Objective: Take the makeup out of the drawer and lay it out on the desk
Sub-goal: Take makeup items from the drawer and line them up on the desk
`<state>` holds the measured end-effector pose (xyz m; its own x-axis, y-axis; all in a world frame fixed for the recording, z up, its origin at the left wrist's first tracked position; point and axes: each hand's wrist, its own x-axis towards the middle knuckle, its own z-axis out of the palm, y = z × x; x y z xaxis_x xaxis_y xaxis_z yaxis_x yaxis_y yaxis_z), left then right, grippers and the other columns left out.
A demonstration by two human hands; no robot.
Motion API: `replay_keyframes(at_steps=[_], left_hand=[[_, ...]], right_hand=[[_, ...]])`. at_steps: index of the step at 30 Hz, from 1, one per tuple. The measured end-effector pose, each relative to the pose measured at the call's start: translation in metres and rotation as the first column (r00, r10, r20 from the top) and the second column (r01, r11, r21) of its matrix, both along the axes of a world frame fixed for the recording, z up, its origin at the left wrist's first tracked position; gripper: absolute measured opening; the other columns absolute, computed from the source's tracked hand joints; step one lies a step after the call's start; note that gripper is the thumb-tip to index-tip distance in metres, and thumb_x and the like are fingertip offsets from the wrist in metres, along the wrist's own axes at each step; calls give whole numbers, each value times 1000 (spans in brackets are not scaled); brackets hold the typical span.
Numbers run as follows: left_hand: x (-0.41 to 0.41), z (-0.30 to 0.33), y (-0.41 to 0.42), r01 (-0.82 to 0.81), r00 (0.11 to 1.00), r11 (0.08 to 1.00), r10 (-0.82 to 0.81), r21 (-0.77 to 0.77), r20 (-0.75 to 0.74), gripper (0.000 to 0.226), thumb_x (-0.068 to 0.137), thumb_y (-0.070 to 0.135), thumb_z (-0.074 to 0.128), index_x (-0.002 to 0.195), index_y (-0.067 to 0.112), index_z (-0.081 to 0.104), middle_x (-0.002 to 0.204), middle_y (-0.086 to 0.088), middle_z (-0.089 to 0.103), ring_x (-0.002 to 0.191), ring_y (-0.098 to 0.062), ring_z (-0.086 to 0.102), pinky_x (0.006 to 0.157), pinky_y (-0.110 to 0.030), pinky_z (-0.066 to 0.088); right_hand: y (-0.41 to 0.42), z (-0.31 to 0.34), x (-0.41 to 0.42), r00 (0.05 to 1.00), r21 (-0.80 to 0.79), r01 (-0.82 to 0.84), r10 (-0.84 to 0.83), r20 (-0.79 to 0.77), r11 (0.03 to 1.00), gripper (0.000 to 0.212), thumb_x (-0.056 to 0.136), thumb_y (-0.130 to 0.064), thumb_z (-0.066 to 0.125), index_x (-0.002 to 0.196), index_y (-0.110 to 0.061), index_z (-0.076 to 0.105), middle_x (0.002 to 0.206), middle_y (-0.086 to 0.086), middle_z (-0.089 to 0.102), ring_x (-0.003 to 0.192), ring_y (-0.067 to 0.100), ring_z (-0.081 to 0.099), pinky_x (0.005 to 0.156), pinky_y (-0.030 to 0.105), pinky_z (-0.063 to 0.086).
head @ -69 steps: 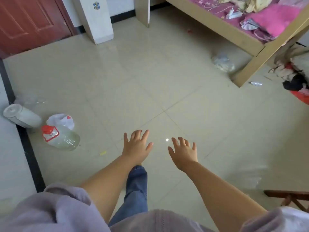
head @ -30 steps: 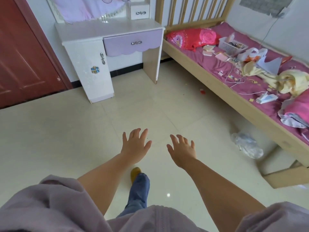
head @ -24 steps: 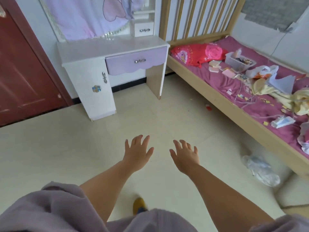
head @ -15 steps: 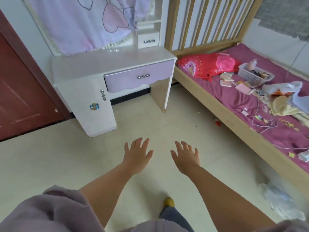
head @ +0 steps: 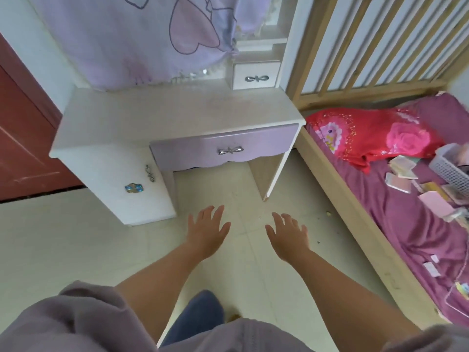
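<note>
Pale floor tiles [head: 76, 250] fill less of our view than they did two seconds back, when we saw only floor, bottles and the corner of the bed; now the white desk [head: 177, 115] stands right ahead and far larger than half a second ago. Its lilac drawer [head: 223, 148] is shut, the bow-shaped handle [head: 230, 150] untouched, so the makeup, if it lies inside, is hidden from us, and the desk top carries nothing we can make out. Our left hand [head: 206, 231] and right hand [head: 288, 235] are held out over the floor as they have been all along, fingers straight and spread, holding nothing, both short of the drawer front. We judge the approach nearly done and the task itself not begun: next comes a reach for that handle. Further out, a small upper drawer [head: 256, 77] sits at the back right of the desk, a lilac cloth [head: 142, 34] hangs above it, and the bed [head: 406, 224] with its red pillow [head: 375, 135] lies to the right.
</note>
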<state>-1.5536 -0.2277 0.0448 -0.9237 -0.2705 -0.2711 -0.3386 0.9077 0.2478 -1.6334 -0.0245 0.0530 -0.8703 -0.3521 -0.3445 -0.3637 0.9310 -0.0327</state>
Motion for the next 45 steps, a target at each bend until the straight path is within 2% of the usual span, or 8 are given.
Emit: replay_keyframes(at_steps=[7, 10, 13, 18, 23, 30, 42, 45], left_hand=[[-121, -18, -46, -205, 979, 914, 190, 349, 77, 51, 99, 39, 32, 145, 17, 28, 139, -9, 45, 124, -26, 45, 102, -38, 37], [-176, -29, -71, -350, 937, 822, 298, 450, 185, 38, 99, 34, 35, 121, 10, 54, 120, -13, 60, 107, -29, 56, 89, -34, 43], [-226, -37, -91, -443, 896, 707, 339, 551, 286, 35, 99, 29, 35, 98, 2, 59, 99, -18, 65, 88, -30, 62, 78, -33, 47], [-303, -48, -111, -668, 708, 324, 554, 670, 437, 16, 98, 20, 37, 89, 13, 48, 83, -11, 52, 61, -17, 49, 55, -24, 37], [-346, -80, -123, -737, 484, -39, 666, 675, 567, 30, 100, 34, 35, 114, 10, 47, 97, -10, 57, 77, -23, 57, 77, -35, 47], [-353, -109, -120, -715, 342, -194, 740, 671, 579, 21, 98, 16, 35, 95, 8, 54, 82, -7, 63, 74, -20, 59, 75, -34, 47], [-302, -107, -63, -750, 285, -171, 789, 639, 545, 22, 97, 14, 35, 97, 7, 56, 87, -9, 63, 82, -23, 59, 80, -36, 48], [-283, -110, -41, -745, 236, -204, 810, 636, 536, 21, 96, 11, 35, 91, 8, 55, 85, -10, 63, 80, -23, 59, 81, -37, 49]], right_hand=[[-64, -25, -127, 993, -90, -9, 19, 115, 996, 51, 101, -45, 21, 144, -19, 27, 143, 6, 39, 129, 24, 39, 101, 41, 36], [-101, -36, -180, 971, -179, 71, -27, 236, 981, 48, 101, -42, 25, 138, -14, 37, 135, 8, 47, 123, 26, 45, 95, 39, 39], [-131, -46, -228, 941, -218, 148, -69, 331, 965, 40, 101, -36, 29, 128, -13, 48, 125, 9, 57, 115, 25, 52, 86, 32, 40], [-177, -65, -297, 794, -342, 487, -245, 556, 804, 35, 99, -28, 37, 124, -8, 51, 115, 15, 61, 106, 31, 58, 84, 32, 45], [-217, -98, -340, 511, -313, 802, -313, 801, 509, 33, 100, -26, 39, 117, -2, 54, 103, 14, 62, 94, 27, 61, 84, 40, 51], [-223, -127, -349, 557, -350, 759, -268, 786, 549, 23, 94, -15, 36, 85, -9, 56, 71, 2, 62, 60, 16, 54, 56, 24, 38], [-176, -124, -297, 519, -281, 763, -293, 803, 582, 24, 99, -18, 38, 86, -10, 57, 87, 10, 64, 80, 23, 60, 84, 37, 48], [-156, -124, -279, 483, -265, 788, -290, 826, 556, 20, 97, -18, 43, 82, -14, 56, 83, 7, 64, 73, 18, 60, 72, 31, 50]])
